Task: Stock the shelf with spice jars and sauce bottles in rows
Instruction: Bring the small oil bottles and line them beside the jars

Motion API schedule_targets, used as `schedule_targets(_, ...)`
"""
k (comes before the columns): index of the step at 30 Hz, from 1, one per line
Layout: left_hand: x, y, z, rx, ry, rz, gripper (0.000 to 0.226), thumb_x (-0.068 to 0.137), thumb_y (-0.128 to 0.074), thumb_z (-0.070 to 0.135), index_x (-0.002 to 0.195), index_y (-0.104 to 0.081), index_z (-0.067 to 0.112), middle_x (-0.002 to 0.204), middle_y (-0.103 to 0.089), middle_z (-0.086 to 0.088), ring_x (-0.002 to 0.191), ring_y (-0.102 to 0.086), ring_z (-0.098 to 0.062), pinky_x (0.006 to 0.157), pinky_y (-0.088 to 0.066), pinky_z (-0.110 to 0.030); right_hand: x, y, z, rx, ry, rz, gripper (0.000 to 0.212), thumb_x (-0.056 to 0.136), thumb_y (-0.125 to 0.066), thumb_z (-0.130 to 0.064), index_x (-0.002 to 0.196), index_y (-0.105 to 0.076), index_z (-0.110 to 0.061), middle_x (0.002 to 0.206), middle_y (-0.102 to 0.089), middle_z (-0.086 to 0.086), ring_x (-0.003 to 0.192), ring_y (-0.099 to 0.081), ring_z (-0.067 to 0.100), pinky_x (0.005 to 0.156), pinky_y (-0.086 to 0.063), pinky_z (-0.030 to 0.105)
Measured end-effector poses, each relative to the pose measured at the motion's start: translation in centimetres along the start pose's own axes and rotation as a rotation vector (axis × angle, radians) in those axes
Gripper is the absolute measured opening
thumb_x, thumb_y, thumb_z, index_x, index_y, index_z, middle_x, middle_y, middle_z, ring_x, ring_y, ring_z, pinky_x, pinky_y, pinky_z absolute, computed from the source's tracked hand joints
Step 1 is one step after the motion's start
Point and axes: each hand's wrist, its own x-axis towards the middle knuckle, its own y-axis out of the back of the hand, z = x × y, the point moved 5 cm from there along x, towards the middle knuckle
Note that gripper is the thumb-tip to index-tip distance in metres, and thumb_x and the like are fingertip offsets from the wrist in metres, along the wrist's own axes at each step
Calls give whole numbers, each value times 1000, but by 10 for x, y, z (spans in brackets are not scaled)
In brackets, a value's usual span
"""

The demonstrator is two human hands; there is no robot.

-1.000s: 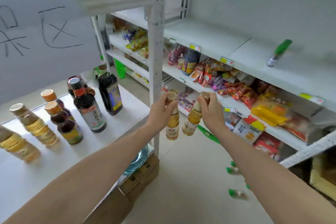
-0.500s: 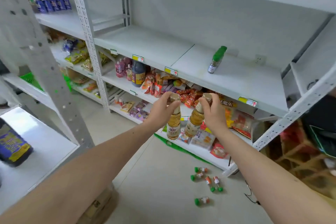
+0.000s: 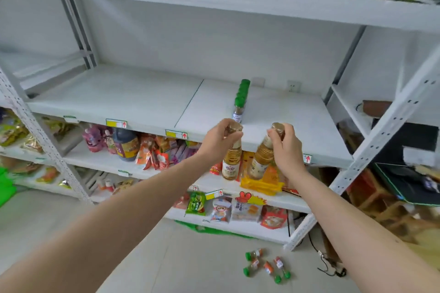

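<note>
From the head camera, the left hand [image 3: 217, 141] pinches the gold ribbed cap of a slim amber bottle [image 3: 231, 163], and the right hand [image 3: 287, 150] grips the cap of a second amber bottle [image 3: 260, 159] — both glassy, white-labelled, hanging in front of the white shelf [image 3: 133, 100], just below its front edge. A row of green-capped spice jars [image 3: 241, 100] stands on that smooth board, running back toward the wall. Since half a second ago the view has swung to face the shelf squarely, and the bottles have drawn further apart. More green-capped jars [image 3: 266, 265] lie on the floor (tipped over); the lower tiers hold crinkly snack packets [image 3: 154, 153].
</note>
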Motion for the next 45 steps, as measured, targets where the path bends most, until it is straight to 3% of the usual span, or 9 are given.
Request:
schedule_targets(6, 95, -8, 6, -36, -54, -66, 26, 96, -58, 24, 119, -58, 15, 104, -63, -4, 97, -62, -20, 81, -50, -29, 59, 0, 17, -55, -54, 99, 33, 99, -49, -37, 121, -49, -13, 103, -58, 3, 97, -57, 24, 80, -50, 40)
schedule_targets(11, 163, -36, 10, -87, -84, -139, 23, 96, -58, 20, 117, -59, 12, 114, -61, -7, 103, -63, -21, 84, -52, -32, 105, 3, 34, -79, -67, 121, 32, 99, -49, -35, 122, -49, -12, 103, -57, 2, 96, -56, 22, 76, -43, 31)
schedule_targets(13, 191, -46, 10, -66, -94, -125, 27, 95, -60, 22, 120, -60, 11, 109, -63, -4, 101, -62, -20, 86, -52, -31, 125, 4, 42, -87, -63, 116, 31, 99, -49, -35, 120, -50, -12, 101, -57, 2, 95, -56, 21, 75, -43, 30)
schedule_targets(17, 248, -65, 10, -9, -99, -134, 27, 92, -63, 23, 117, -63, 12, 98, -63, 0, 89, -59, -15, 73, -45, -21, 167, 8, 54, -120, -53, 107, 31, 98, -50, -37, 116, -50, -11, 99, -58, 2, 94, -55, 22, 78, -45, 33)
schedule_targets(23, 324, -79, -1, 107, -91, -125, 25, 88, -69, 26, 112, -67, 18, 92, -64, 1, 94, -62, -21, 75, -44, -24, 221, 0, 71, -175, -33, 63, 34, 98, -52, -38, 117, -50, -10, 99, -60, 2, 95, -57, 25, 78, -45, 34)
schedule_targets(30, 390, -91, -14, 282, -79, -174, 26, 85, -69, 25, 109, -70, 16, 108, -70, -4, 101, -63, -23, 89, -52, -36, 265, -26, 85, -186, -71, 20, 37, 97, -52, -41, 119, -51, -12, 107, -65, 8, 99, -59, 28, 80, -49, 39)
schedule_targets(36, 430, -102, -28, 384, -98, -261, 18, 84, -70, 25, 100, -69, 18, 108, -70, -1, 101, -64, -21, 82, -49, -30, 295, -48, 95, -204, -94, -50, 37, 95, -53, -44, 118, -50, -15, 102, -66, 4, 96, -61, 25, 82, -50, 42)
schedule_targets(45, 466, -107, -36, 439, -151, -273, 21, 82, -73, 28, 96, -72, 13, 99, -72, -3, 94, -65, -22, 84, -53, -38, 326, -71, 92, -144, -68, -68, 35, 95, -56, -40, 118, -53, -14, 100, -64, -1, 93, -62, 19, 80, -50, 35)
